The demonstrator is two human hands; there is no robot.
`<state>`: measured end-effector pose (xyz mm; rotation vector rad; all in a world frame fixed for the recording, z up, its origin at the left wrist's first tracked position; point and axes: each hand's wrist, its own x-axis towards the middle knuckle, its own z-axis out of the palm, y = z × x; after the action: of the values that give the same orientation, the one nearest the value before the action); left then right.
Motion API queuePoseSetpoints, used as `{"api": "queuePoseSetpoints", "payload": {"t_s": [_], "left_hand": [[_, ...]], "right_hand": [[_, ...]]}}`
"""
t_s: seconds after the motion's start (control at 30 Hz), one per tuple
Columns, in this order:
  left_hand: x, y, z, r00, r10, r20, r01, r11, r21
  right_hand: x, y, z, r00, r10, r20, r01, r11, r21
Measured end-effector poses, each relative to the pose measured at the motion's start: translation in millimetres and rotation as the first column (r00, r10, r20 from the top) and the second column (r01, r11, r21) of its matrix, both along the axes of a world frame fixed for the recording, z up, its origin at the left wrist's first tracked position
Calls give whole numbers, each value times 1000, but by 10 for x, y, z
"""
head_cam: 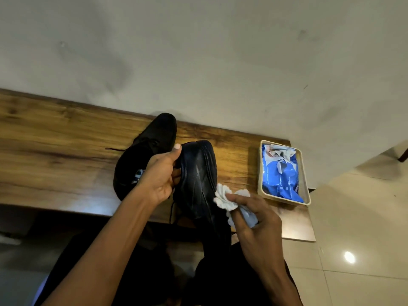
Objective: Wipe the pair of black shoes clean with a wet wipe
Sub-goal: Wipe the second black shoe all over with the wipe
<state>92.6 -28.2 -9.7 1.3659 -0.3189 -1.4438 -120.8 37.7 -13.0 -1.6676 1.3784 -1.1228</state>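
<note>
Held black leather lace-up shoe (198, 173): lifted over wooden table (55, 140), tipped on its side, long axis running toe-far to heel-near; L hand (161, 175) clasps its upper edge, thumb on top
Crumpled white wet wipe (225, 197): pinched in R hand (254, 217), touching shoe's sole-side edge, just right of it; R hand nearer, next stroke likely along that axis
Second black shoe (152, 140): on table, behind-left
Count: shoes 2, wipes in hand 1, blue wipe pack (281, 175) 1, in beige tray (260, 173) 1
</note>
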Motion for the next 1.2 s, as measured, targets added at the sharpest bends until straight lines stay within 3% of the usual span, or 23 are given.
{"api": "queuePoseSetpoints", "payload": {"t_s": [0.2, 0.33, 0.53, 0.8, 1.07, 1.2], "left_hand": [[57, -113, -130, 988, -148, -41, 145, 986, -80], [154, -70, -224, 972, -228, 62, 234, 962, -137], [136, -37, -312, 943, -275, 187, 294, 952, -81], [154, -107, -387, 962, -225, 155, 235, 971, -47], [116, -153, -414, 979, -174, 103, 179, 983, -48], [112, -173, -458, 984, -151, 93, 155, 987, -39]], "right_hand": [[68, -8, -93, 975, 29, -218, -48, 995, -86], [100, -21, -137, 909, 69, -411, -151, 974, -170], [292, -156, -145, 777, 109, -620, -317, 919, -235], [343, -417, -85, 660, 303, -688, -565, 804, -187], [814, -1430, -165, 681, 230, -696, -494, 845, -204], [869, -1374, -150, 680, 227, -697, -472, 863, -179]]}}
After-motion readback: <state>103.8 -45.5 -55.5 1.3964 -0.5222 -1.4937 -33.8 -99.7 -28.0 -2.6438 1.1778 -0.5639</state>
